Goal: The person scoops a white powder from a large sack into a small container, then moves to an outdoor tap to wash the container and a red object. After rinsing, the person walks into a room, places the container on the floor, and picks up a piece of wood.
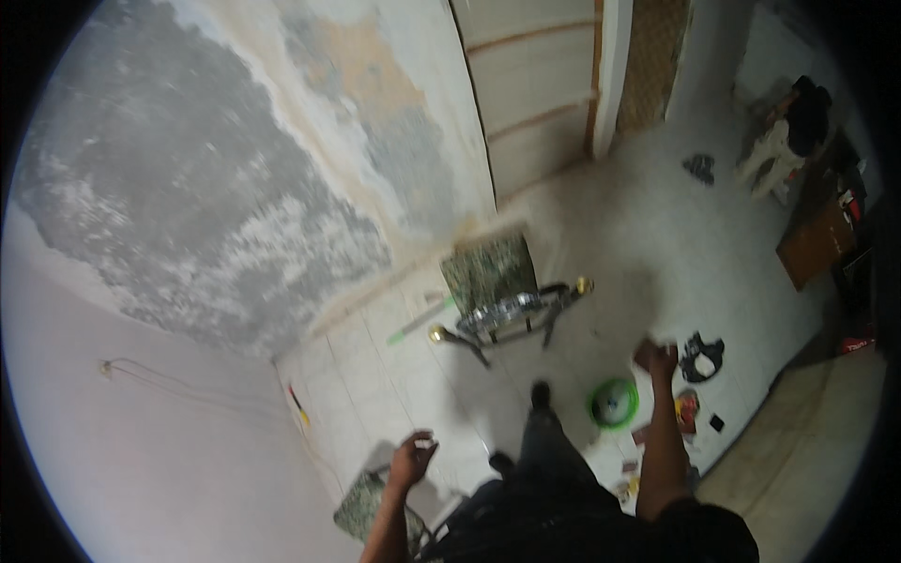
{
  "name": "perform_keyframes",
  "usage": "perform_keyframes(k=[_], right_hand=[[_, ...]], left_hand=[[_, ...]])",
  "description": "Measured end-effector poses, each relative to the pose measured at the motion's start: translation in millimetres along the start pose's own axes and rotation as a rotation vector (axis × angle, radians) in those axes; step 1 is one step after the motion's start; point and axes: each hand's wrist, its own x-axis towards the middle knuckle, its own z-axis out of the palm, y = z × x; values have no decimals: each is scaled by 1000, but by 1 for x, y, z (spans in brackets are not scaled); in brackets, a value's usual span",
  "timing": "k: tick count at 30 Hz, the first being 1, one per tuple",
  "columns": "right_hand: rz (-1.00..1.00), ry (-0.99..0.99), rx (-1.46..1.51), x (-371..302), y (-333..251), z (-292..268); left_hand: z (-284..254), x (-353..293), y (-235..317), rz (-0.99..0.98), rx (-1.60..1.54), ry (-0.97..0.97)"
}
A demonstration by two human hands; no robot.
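My left hand (pixel 411 460) hangs over the floor at the lower middle, fingers loosely curved and apart, with nothing in it. Beneath and beside that forearm is a seat with a mottled green cover (pixel 357 507). Out to the right, my right hand (pixel 666 357) is closed on a small brown flat piece (pixel 646 354); its exact kind is too blurred to tell. Below that hand on the floor stands a bright green round basin (pixel 614 403) with something pale inside. A black bundle (pixel 702 357) lies just right of the hand.
A chair (pixel 493 281) with a mottled green cover stands ahead by the wall with grey, patchy plaster (pixel 188 178). A green-tipped stick (pixel 418 322) and a red-and-yellow tool (pixel 298 405) lie on the tiles. Another person (pixel 798 127) bends at the far right, near a brown box (pixel 815 246).
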Motion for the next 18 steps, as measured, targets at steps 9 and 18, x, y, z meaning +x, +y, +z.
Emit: perform_keyframes(k=[9,18], right_hand=[[49,-457,-258,201,2,224],[316,-647,-769,175,41,429]], left_hand=[[17,-14,44,-421,-139,-126],[45,21,77,-541,-168,14]])
